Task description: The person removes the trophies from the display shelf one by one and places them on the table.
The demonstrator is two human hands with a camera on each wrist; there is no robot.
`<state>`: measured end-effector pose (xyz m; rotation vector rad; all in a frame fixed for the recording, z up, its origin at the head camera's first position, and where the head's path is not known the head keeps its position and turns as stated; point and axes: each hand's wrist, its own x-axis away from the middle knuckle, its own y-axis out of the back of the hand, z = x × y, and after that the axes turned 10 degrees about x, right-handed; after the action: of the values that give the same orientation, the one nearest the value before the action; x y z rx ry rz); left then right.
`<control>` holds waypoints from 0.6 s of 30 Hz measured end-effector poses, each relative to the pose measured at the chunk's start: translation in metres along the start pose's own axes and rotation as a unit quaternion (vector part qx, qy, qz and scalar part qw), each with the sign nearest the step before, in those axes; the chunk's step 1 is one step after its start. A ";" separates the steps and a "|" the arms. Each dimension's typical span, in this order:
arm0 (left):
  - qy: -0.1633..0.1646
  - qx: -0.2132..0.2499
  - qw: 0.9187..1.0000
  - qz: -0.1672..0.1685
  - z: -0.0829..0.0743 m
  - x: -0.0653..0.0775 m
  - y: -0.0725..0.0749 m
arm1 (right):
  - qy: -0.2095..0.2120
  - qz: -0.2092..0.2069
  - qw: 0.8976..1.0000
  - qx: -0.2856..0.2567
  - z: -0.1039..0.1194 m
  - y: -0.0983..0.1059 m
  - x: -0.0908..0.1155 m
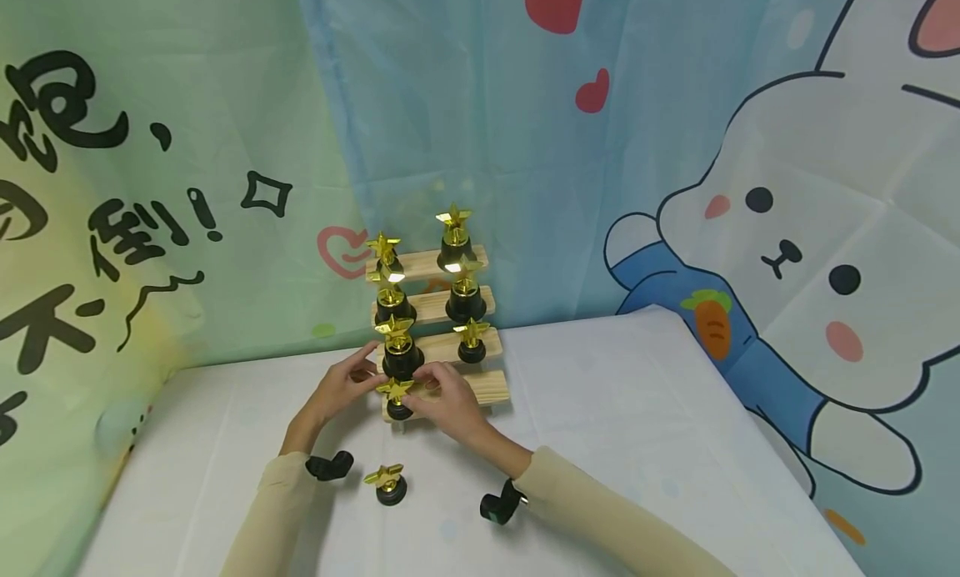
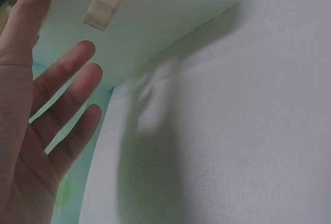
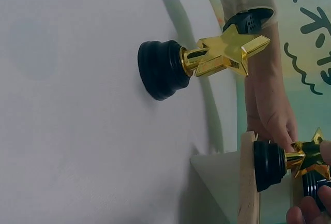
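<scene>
A small gold star trophy (image 1: pixel 396 391) with a black base stands on the lowest step of a wooden display rack (image 1: pixel 487 387). From its right side my right hand (image 1: pixel 448 398) holds it, the thumb (image 3: pixel 326 152) against the star and the fingertips (image 3: pixel 310 212) bent beside it. My left hand (image 1: pixel 347 385) is at the rack's left edge, thumb and forefinger close to the star; whether they touch it is unclear. Its other fingers (image 2: pixel 72 92) are spread and loosely bent in the left wrist view. Another star trophy (image 1: pixel 387 484) stands on the table between the forearms.
Several more star trophies, such as a larger one (image 1: pixel 402 352), stand on the upper steps in two columns. White cloth covers the table (image 1: pixel 622 444). Behind the rack hangs a printed curtain (image 1: pixel 555 185). A black wrist camera (image 1: pixel 501 504) sits by the right sleeve.
</scene>
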<state>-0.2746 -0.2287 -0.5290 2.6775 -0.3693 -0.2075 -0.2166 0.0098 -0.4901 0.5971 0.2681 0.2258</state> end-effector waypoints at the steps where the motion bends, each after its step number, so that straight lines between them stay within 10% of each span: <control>1: 0.001 0.001 1.000 -0.001 0.000 0.000 0.000 | -0.001 0.004 1.000 -0.001 0.001 -0.001 0.000; 18: -0.001 0.007 1.000 -0.002 0.001 -0.001 0.000 | -0.009 0.041 0.999 0.027 -0.001 -0.010 -0.008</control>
<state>-0.2754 -0.2288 -0.5303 2.6913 -0.3684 -0.2097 -0.2229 0.0001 -0.4949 0.6641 0.2331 0.2935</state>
